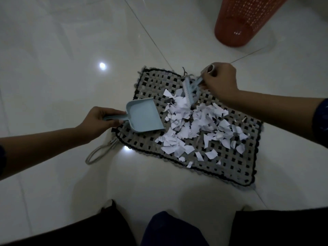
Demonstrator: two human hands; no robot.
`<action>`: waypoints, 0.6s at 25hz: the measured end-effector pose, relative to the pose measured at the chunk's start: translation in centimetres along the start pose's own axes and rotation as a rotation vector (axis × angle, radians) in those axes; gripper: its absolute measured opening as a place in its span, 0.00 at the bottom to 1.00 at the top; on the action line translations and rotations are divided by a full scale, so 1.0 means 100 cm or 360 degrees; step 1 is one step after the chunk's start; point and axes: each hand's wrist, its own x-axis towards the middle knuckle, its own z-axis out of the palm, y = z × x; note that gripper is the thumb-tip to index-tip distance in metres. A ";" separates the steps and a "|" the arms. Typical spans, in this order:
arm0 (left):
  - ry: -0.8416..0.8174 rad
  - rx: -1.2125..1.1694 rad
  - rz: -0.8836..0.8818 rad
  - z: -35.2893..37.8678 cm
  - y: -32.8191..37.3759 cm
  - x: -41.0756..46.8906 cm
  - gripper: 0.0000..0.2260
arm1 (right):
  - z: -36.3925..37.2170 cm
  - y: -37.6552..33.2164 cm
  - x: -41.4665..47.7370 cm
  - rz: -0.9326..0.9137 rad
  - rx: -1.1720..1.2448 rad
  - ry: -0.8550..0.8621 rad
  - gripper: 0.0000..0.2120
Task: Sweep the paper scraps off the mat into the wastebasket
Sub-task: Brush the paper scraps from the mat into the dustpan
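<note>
A grey and black woven mat (229,167) lies on the white tiled floor. A heap of white paper scraps (193,125) covers its middle. My left hand (99,119) grips the handle of a pale blue dustpan (143,115), whose open lip rests on the mat's left part, beside the scraps. My right hand (220,80) holds a small pale blue brush (191,91), its bristles down on the far edge of the heap. An orange mesh wastebasket (243,20) stands on the floor beyond the mat, at the upper right.
A looped cord (96,153) trails from the mat's near left corner onto the tiles. My dark-clothed legs (170,229) fill the bottom edge. Glossy floor (62,50) stretches to the left and behind the mat.
</note>
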 end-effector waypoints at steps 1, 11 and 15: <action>-0.0002 0.0010 -0.0003 0.003 0.000 0.004 0.14 | -0.006 0.003 0.000 -0.0083 -0.0165 0.0024 0.12; -0.0024 0.0065 0.0004 0.012 -0.006 0.017 0.15 | 0.028 0.004 -0.034 -0.0273 -0.0488 -0.0182 0.15; -0.0003 0.0059 0.0001 0.014 -0.005 0.020 0.14 | 0.037 -0.007 -0.033 -0.0284 -0.0371 -0.0177 0.16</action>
